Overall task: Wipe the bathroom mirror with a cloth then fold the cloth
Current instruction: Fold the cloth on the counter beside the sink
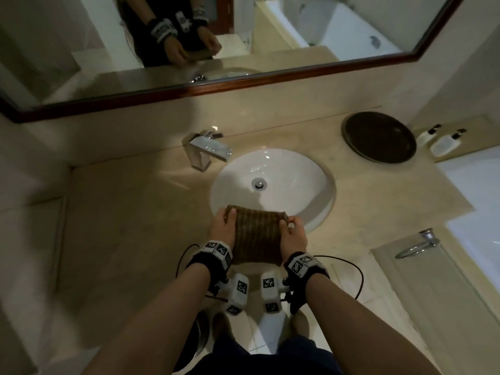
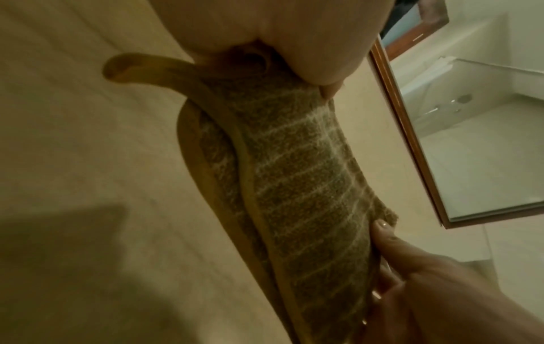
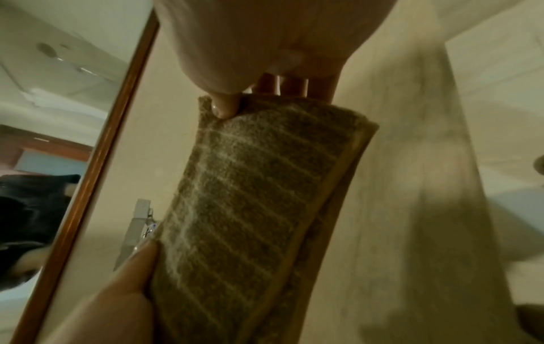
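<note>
A brown striped cloth [image 1: 257, 234] hangs doubled over between both hands, above the front rim of the sink. My left hand [image 1: 224, 226] pinches its left edge and my right hand [image 1: 292, 234] pinches its right edge. In the left wrist view the cloth [image 2: 294, 186] shows two layers with a tan hem, with the left hand [image 2: 294, 46] at its top. In the right wrist view my right hand [image 3: 235, 97] has its thumb on top of the cloth [image 3: 250, 197] and its fingers behind. The wood-framed mirror [image 1: 243, 36] spans the wall above.
A white basin [image 1: 297, 174] is set in the beige counter [image 1: 121, 212], with a chrome tap [image 1: 208, 150] at its back left. A dark round plate [image 1: 378, 136] and two white pump bottles [image 1: 443, 142] stand at the back right. A chrome ring [image 1: 419, 244] sits to the right.
</note>
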`<state>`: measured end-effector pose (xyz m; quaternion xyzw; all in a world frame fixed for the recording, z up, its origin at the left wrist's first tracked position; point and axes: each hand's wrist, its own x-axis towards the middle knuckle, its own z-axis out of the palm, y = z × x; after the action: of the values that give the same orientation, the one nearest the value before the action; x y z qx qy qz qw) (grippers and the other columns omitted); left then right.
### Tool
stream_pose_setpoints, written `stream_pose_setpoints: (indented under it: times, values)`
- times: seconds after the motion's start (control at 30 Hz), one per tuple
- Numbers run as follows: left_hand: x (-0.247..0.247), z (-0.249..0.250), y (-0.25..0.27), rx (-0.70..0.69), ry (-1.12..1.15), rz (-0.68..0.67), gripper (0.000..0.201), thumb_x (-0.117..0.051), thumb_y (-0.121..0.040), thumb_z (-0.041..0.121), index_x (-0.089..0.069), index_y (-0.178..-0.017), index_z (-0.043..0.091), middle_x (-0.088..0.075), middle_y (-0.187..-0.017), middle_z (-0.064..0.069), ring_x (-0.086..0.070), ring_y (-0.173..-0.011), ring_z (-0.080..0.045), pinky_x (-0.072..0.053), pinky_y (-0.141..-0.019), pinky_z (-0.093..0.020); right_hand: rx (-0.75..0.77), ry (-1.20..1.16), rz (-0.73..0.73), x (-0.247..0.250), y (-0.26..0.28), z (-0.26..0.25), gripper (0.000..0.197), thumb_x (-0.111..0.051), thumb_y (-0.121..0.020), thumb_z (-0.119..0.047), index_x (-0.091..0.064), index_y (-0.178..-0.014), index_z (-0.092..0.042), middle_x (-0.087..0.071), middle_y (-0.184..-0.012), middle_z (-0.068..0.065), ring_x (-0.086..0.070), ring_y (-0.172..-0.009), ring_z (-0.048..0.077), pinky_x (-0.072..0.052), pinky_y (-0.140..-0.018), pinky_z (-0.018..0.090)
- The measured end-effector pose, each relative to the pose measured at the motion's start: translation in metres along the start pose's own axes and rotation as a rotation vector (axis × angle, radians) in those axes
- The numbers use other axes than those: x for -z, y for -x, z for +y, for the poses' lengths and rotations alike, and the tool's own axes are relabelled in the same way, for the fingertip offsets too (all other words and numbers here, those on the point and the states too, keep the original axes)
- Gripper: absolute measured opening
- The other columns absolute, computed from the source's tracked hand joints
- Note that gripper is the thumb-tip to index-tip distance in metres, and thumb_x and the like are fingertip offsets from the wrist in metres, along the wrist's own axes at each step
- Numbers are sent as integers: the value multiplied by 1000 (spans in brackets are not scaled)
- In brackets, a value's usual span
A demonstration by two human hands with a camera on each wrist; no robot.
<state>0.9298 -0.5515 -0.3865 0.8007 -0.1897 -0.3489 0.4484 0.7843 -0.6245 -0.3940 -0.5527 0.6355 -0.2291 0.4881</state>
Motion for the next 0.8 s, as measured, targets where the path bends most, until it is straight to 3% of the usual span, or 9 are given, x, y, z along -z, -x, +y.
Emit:
stream_pose_setpoints:
  times: [0.1, 0.17, 0.23, 0.47, 0.6, 0.8]
  values:
    - [-44, 13, 10, -49, -50, 24, 28, -41, -104, 33, -56, -107, 10, -60, -103, -4, -60, -104, -27, -42, -85, -30, 54, 70, 20, 41, -19, 8, 14, -46, -98, -31, -49, -100, -18, -64, -82, 11, -59, -77, 30, -48, -69, 38]
    - [-76, 20, 19, -56, -102, 57, 30, -42, -104, 35, -56, -104, 8, -64, -102, -10, -61, -99, -29, -40, -79, -29, 94, 126, 6, 72, -35, 14, 16, -42, -100, -32, -48, -104, -18, -63, -81, 11, -56, -74, 29, -43, -65, 34]
    - [-109, 29, 28, -53, -142, 92, 31, -42, -104, 35, -55, -105, 7, -65, -103, -14, -61, -97, -31, -38, -76, -29, 140, 150, 3, 102, -51, 19, 19, -41, -101, -31, -47, -108, -15, -59, -83, 10, -52, -74, 26, -38, -65, 32]
    - [-212, 64, 57, -113, -135, 137, 27, -38, -105, 30, -42, -95, 6, -46, -70, -7, -50, -69, -28, -35, -63, -35, 133, 132, 33, 193, -97, 43, 18, -39, -101, -29, -46, -105, -13, -57, -84, 8, -54, -77, 28, -39, -68, 32]
    - [-242, 79, 62, -142, -169, 98, 27, -36, -105, 33, -43, -105, 7, -52, -75, -9, -54, -70, -29, -45, -67, -40, 109, 159, 38, 222, -114, 53, 19, -38, -102, -30, -45, -108, -13, -55, -86, 6, -51, -76, 25, -36, -67, 31]
    - [-268, 101, 38, -157, -211, 62, 27, -35, -105, 33, -44, -110, 7, -55, -79, -13, -54, -70, -29, -44, -66, -39, 72, 160, 67, 237, -143, 47, 20, -38, -102, -31, -45, -108, -14, -57, -87, 6, -57, -83, 29, -39, -69, 32]
